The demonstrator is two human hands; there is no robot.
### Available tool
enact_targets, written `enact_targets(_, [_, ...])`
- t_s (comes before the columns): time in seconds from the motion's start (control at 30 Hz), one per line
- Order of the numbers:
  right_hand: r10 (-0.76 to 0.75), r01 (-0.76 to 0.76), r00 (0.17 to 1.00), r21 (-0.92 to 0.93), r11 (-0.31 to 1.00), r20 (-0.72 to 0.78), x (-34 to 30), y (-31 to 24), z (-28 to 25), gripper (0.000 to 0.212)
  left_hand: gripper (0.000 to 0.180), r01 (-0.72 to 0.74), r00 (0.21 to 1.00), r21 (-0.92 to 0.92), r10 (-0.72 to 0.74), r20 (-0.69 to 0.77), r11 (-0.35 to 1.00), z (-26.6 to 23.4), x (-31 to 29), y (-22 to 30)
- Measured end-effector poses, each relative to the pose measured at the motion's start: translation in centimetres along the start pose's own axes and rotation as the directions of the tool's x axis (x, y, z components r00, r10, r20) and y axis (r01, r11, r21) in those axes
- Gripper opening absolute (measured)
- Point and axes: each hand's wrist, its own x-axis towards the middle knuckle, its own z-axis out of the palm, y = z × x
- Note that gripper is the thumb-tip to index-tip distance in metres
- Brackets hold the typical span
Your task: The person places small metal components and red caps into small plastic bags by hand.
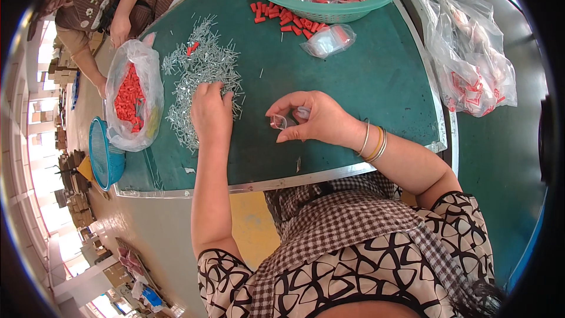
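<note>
My left hand point(212, 112) is curled down into a wide pile of thin silver screws point(197, 70) on the green tabletop. Its fingertips are partly hidden, and I cannot see what lies between them. To the right, raised over the table, my right hand point(315, 119) pinches a small clear plastic bag point(279, 121) between thumb and fingers. The bag's mouth gapes toward the screws, and something red shows at its edge. More clear plastic point(303, 113) is tucked in the palm. A few red plastic plugs point(192, 49) lie on top of the screws.
A green basket point(353, 9) of filled bags stands at the far side, with loose red plugs point(294, 23) and a clear packet point(329, 41) before it. Left are a bag of red plugs point(129, 103), a blue basket point(106, 153) and another person point(126, 6). A plastic bag point(471, 53) lies right.
</note>
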Motion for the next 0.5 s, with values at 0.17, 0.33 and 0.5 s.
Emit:
enact_targets(0.17, [-0.048,0.048,0.999,0.03,0.998,0.007,0.0,0.3,0.0,0.041,0.016,-0.085,0.994,-0.048,0.088,0.061,0.995,0.3,1.2,-0.4])
enact_targets(0.33, [-0.031,0.031,0.999,0.065,0.997,-0.013,-0.1,0.4,0.0,0.042,0.014,-0.007,1.0,-0.167,0.008,0.007,0.986,-0.2,1.1,-1.0])
enact_targets(0.5, [-0.04,0.042,0.999,0.077,0.996,-0.024,-0.1,0.5,0.1,0.043,0.011,0.229,0.973,-0.434,-0.223,0.066,0.871,0.3,0.5,-2.1])
